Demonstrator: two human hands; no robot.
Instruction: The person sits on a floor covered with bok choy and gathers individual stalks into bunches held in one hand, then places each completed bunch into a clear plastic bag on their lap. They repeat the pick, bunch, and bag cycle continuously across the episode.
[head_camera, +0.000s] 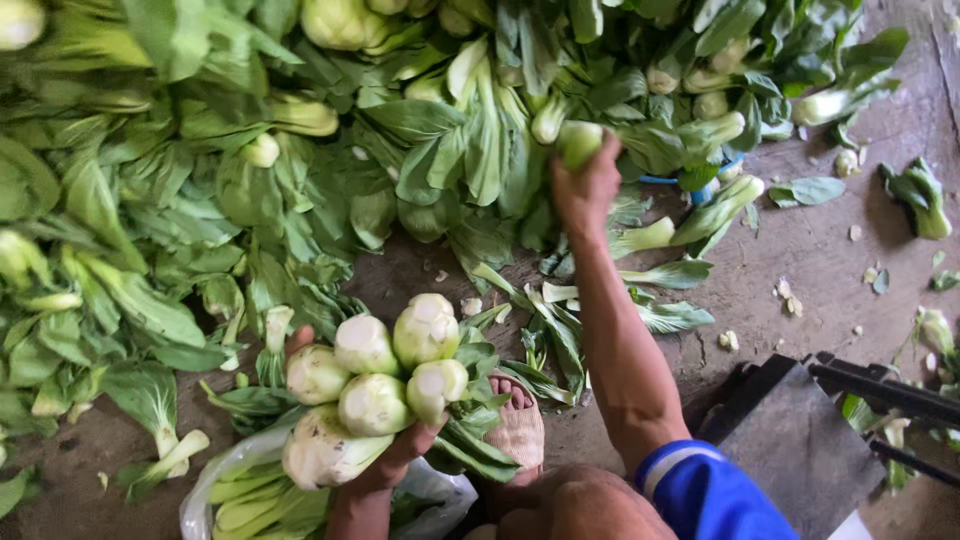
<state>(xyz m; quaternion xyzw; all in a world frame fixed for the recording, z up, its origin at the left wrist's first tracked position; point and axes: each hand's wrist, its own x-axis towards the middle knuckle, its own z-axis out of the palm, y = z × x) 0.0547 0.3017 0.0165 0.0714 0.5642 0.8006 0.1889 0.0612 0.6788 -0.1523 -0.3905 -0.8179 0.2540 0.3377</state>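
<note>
Left hand (385, 455) clasps a bok choy bundle (375, 385); beyond it, right hand (585, 185) grips one bok choy head (578, 142) at the pile (300, 180)

One head camera, looking steeply down

It views from above, close over the left hand (385, 455) at lower centre. The right hand (585, 185) reaches to upper centre. Greens (200, 180) fill the upper left; ground (830, 260) lies right.
</note>
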